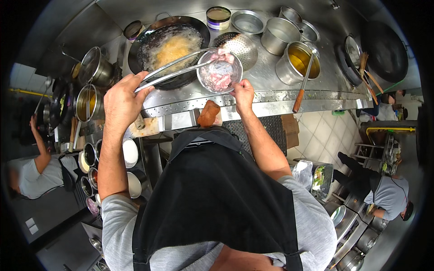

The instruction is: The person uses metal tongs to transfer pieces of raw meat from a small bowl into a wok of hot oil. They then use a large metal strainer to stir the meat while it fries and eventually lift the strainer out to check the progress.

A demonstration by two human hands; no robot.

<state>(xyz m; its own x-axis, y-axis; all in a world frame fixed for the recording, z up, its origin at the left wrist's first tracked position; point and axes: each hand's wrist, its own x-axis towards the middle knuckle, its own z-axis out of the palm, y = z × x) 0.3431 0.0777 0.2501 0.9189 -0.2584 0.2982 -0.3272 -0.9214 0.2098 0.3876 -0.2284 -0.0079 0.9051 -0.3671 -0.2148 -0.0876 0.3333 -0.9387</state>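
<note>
My left hand (127, 96) grips long metal tongs (174, 73), whose tips reach into a metal bowl (202, 84) of raw meat pieces (220, 80). The rim of that bowl is pinched at its lower right by my right hand (244, 95). Just left of the bowl, a black wok (134, 56) holds bubbling oil with a golden mass frying (173, 49) in it. A perforated metal skimmer (245, 45) lies behind the bowl on the steel counter (264, 76). Below the bowl, a reddish-brown cloth or similar object (208, 113) rests at the counter's front edge.
On the right stand an empty-looking pot (279, 35) and a pot of yellow oil (281, 69) with a wooden-handled ladle (307, 81). Tubs (130, 152) and pots (98, 73) stand left. One person (40, 176) works at far left, another (390, 193) at far right.
</note>
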